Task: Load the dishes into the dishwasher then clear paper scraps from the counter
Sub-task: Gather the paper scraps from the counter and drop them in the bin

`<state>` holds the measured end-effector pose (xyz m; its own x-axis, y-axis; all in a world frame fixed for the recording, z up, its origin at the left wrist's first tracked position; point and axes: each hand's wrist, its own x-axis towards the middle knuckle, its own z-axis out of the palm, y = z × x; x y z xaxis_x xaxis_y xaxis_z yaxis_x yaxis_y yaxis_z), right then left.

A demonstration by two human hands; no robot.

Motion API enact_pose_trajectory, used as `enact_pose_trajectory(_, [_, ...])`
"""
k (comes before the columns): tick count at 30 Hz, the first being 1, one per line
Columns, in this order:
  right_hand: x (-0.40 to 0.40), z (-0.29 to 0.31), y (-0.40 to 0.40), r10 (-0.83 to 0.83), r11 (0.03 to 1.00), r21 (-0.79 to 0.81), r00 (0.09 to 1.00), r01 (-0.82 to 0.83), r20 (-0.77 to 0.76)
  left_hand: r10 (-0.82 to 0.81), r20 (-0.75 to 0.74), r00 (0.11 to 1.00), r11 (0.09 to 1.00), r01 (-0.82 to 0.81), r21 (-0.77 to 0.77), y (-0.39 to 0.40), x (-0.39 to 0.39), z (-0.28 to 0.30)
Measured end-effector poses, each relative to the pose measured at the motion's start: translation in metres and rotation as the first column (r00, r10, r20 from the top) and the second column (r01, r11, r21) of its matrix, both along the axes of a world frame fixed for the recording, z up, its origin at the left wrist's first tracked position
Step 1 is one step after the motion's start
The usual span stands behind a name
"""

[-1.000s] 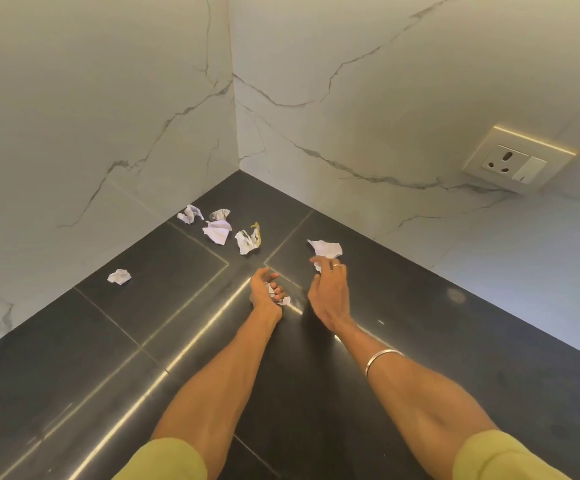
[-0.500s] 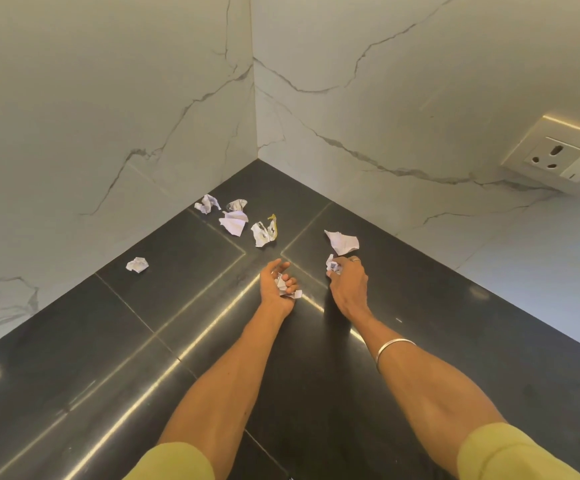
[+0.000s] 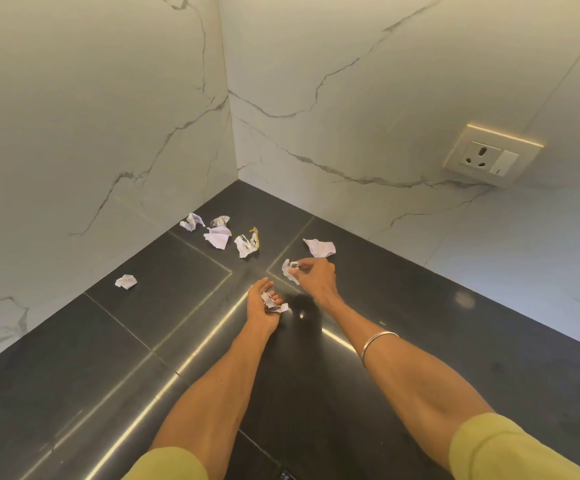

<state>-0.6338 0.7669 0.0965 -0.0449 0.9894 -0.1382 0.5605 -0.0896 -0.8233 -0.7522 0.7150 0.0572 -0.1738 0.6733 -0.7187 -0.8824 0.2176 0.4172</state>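
Observation:
Crumpled white paper scraps lie on the dark counter [image 3: 420,306] near the wall corner. My right hand [image 3: 316,278] pinches one small scrap [image 3: 288,270] just above the counter. My left hand [image 3: 262,304] is cupped palm up and holds several small scraps [image 3: 273,303] beside it. One larger scrap [image 3: 319,247] lies just beyond my right hand. Several more lie in a cluster further back: one with a yellow bit [image 3: 247,244], a flat one [image 3: 218,237] and two small ones [image 3: 191,221] [image 3: 220,221]. A lone scrap [image 3: 126,281] sits far left.
White marble walls [image 3: 108,116] meet in a corner behind the scraps. A socket with a switch [image 3: 491,159] is set in the right wall. Bright light strips reflect off the counter tiles.
My right hand has lifted a small scrap off the counter and carried it left toward my cupped left hand. The view has shifted slightly.

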Motion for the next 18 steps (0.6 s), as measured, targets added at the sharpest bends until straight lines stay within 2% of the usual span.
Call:
enact_pose_trajectory(3, [-0.013,0.007,-0.009,0.125,0.992,0.025,0.992,-0.125,-0.016,0.018,-0.014,1.0,0.999,-0.018,0.041,-0.006,0.005,0.004])
enact_pose_trajectory(7, [-0.024,0.009,-0.03,0.268,0.962,0.05,0.963,-0.268,0.004,0.023,0.066,0.998,0.989,-0.032,0.147,-0.005,0.003,0.015])
enact_pose_trajectory(11, [-0.03,-0.002,-0.043,0.352,0.924,0.1,0.922,-0.37,0.163,0.024,0.088,0.996,0.994,-0.033,0.101,-0.008,0.001,0.014])
enact_pose_trajectory(15, [-0.029,-0.009,-0.052,0.343,0.895,0.194,0.897,-0.402,0.279,-0.005,0.093,0.996,0.999,0.002,0.035,-0.014,0.001,0.012])
enact_pose_trajectory(18, [-0.027,-0.012,-0.045,0.39,0.874,0.15,0.852,-0.462,0.348,-0.024,0.04,0.999,1.0,0.024,0.002,-0.01,0.003,0.009])
